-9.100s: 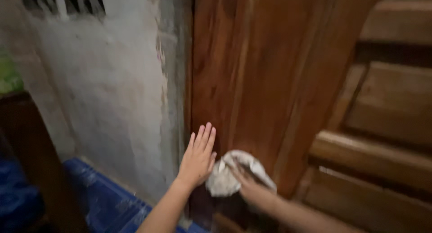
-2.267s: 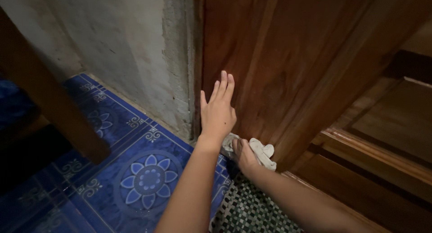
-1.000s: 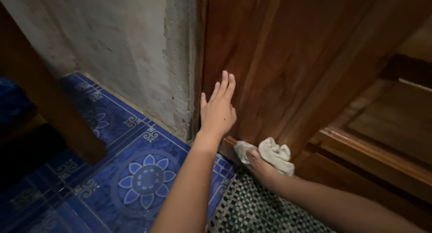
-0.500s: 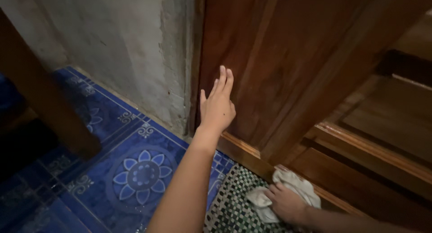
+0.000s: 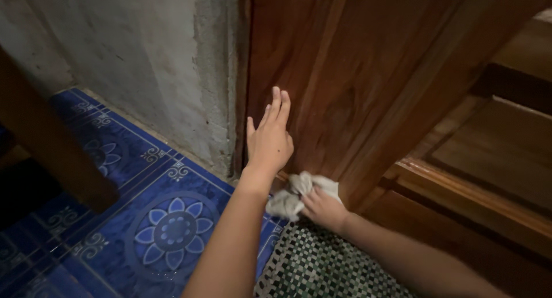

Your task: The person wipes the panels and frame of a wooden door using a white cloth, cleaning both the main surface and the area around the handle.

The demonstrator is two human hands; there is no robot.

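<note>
left hand point(image 5: 269, 138) flat and open, fingers together, palm against the wooden door post point(image 5: 322, 73), holding nothing. right hand point(image 5: 323, 208) closed around a crumpled pale cloth point(image 5: 293, 194), pressed at the foot of the post, just right of the left wrist. half a second earlier the cloth hand was further right and nearer, on the checkered mat point(image 5: 322, 263); now back at the post base. blue patterned floor tiles point(image 5: 167, 229) to the left, rough plaster wall point(image 5: 144, 62) beyond. no containers seen.

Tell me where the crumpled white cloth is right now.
In the head view, the crumpled white cloth sits low at centre, gripped by the right hand against the foot of the brown wooden door frame, just below the left hand.
</note>
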